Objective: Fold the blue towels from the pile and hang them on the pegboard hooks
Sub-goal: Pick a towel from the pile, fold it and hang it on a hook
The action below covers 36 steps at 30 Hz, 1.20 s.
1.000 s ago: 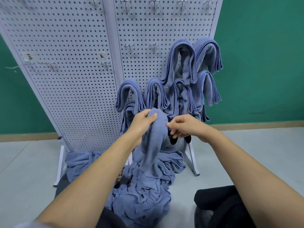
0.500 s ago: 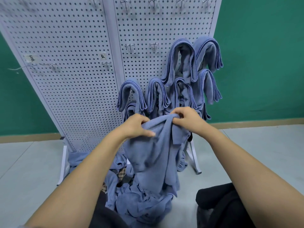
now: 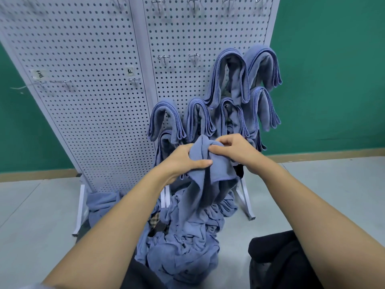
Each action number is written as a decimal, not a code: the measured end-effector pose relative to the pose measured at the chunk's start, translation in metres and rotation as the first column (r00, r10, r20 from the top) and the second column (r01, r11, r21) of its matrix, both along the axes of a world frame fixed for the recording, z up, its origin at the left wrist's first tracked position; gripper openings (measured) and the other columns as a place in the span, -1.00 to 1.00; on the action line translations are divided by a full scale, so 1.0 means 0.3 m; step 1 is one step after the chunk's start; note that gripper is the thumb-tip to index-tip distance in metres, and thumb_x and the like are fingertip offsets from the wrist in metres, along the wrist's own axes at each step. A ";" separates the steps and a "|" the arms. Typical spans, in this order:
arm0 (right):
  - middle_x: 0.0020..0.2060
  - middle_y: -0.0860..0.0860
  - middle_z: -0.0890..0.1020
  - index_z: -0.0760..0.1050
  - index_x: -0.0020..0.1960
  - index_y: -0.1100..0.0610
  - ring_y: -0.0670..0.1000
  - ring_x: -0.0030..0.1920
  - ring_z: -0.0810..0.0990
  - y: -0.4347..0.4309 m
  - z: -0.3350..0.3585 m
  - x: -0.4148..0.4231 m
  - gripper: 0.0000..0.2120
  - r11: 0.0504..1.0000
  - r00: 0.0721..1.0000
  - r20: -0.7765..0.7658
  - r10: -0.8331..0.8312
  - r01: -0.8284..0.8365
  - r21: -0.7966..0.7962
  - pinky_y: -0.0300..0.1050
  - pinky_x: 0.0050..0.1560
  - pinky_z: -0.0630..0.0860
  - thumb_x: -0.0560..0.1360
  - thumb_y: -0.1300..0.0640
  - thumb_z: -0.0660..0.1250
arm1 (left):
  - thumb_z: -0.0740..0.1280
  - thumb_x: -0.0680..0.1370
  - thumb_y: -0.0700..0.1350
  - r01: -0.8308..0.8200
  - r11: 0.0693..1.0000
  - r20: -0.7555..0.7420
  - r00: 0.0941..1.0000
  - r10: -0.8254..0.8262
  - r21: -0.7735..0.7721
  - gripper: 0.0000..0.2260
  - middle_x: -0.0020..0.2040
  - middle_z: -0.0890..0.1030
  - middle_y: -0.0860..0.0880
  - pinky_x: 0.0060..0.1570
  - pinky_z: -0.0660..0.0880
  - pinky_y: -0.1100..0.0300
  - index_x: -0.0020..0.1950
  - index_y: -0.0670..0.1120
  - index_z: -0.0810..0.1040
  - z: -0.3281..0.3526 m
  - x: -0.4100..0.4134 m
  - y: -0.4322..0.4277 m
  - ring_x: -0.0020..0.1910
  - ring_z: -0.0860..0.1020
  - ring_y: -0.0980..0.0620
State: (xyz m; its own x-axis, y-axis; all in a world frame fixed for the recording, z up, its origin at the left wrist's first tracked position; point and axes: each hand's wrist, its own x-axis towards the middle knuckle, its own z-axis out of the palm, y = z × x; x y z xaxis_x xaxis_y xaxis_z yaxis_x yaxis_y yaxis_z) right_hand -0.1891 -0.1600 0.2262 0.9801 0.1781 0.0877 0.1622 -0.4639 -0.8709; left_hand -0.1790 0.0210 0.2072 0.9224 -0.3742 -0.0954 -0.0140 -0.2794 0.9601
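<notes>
My left hand and my right hand both grip the bunched top of one blue towel, fingers nearly touching. Its lower part hangs down into the pile of blue towels on the floor. Right behind my hands stands the white pegboard. Several folded blue towels hang over hooks on its lower right part. Bare hooks stick out higher up and to the left.
The pegboard stands on white feet on a grey floor, against a green wall. More blue cloth lies at its left foot. My dark-clad knee is at the lower right. A checked fabric peeks out beside the pile.
My hands spread the towel's top edge apart half a second ago, and have now drawn together again, bunching it. The towel stays lifted above the pile.
</notes>
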 end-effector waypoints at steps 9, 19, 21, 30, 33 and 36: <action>-0.29 0.02 0.56 0.61 -0.07 0.17 -0.02 -0.29 0.47 -0.090 -0.034 0.021 -0.92 0.902 0.987 0.141 -0.077 0.130 -0.411 -0.27 -0.33 0.40 0.46 0.27 0.36 | 0.50 0.43 -0.12 -0.433 0.630 0.389 0.895 0.217 0.645 -0.78 -0.33 0.46 -0.08 -0.30 0.38 0.13 -0.29 -0.16 0.50 -0.039 0.079 0.110 -0.31 0.42 -0.03; -0.01 -0.01 0.64 0.55 0.16 0.12 -0.14 -0.22 0.54 -0.055 -0.028 0.001 -0.81 0.988 0.997 0.017 0.080 -0.077 -0.131 -0.37 -0.19 0.47 0.55 0.19 0.33 | 0.33 0.48 -0.44 -0.194 0.970 0.289 0.930 0.229 -0.146 -0.75 -0.10 0.65 -0.11 -0.02 0.55 0.26 -0.05 -0.10 0.55 0.020 0.022 0.017 -0.10 0.62 0.04; 0.12 0.01 0.63 0.46 0.29 0.06 -0.04 -0.09 0.58 -0.039 -0.024 0.006 -0.68 0.993 0.993 0.010 0.115 -0.115 -0.022 -0.22 0.00 0.55 0.55 0.24 0.31 | 0.38 0.46 -0.42 -0.145 0.980 0.310 0.933 0.182 -0.138 -0.76 -0.14 0.64 -0.08 -0.08 0.56 0.29 -0.07 -0.08 0.54 0.025 0.015 -0.005 -0.21 0.60 0.12; -0.23 0.11 0.67 0.63 -0.18 0.07 -0.08 -0.26 0.55 0.001 -0.022 0.008 -0.92 0.989 0.995 0.052 0.088 -0.081 -0.123 -0.06 -0.10 0.55 0.45 0.23 0.45 | 0.46 0.43 -0.30 -0.276 0.961 0.314 0.914 0.258 0.014 -0.82 -0.41 0.58 0.07 -0.25 0.52 0.34 -0.31 -0.08 0.59 0.052 0.004 0.022 -0.41 0.51 0.20; -0.33 0.00 0.62 0.57 -0.20 0.07 -0.04 -0.33 0.48 0.009 -0.029 0.000 -0.87 0.991 0.992 0.051 0.113 -0.108 -0.083 -0.12 -0.23 0.49 0.42 0.27 0.46 | 0.47 0.42 -0.30 -0.257 0.965 0.338 0.914 0.226 0.050 -0.86 -0.39 0.59 0.01 -0.29 0.52 0.34 -0.30 -0.13 0.61 0.055 0.000 0.032 -0.39 0.50 0.16; -0.31 -0.03 0.57 0.47 -0.05 0.16 -0.05 -0.35 0.43 0.026 -0.030 -0.014 -0.80 0.981 0.985 -0.015 0.171 -0.169 0.091 -0.31 -0.28 0.43 0.43 0.35 0.43 | 0.50 0.39 -0.29 -0.255 0.965 0.360 0.907 0.216 0.065 -0.82 -0.42 0.58 0.05 -0.33 0.47 0.38 -0.34 -0.08 0.59 0.048 -0.003 0.034 -0.44 0.48 0.21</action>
State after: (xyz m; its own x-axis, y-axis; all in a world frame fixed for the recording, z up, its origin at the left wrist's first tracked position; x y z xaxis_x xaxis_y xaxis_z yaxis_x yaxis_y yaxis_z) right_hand -0.1932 -0.1523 0.2173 0.9380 0.3352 0.0886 0.2118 -0.3515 -0.9119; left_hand -0.1799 0.0312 0.2216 0.9644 -0.1473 0.2194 -0.2617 -0.4173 0.8703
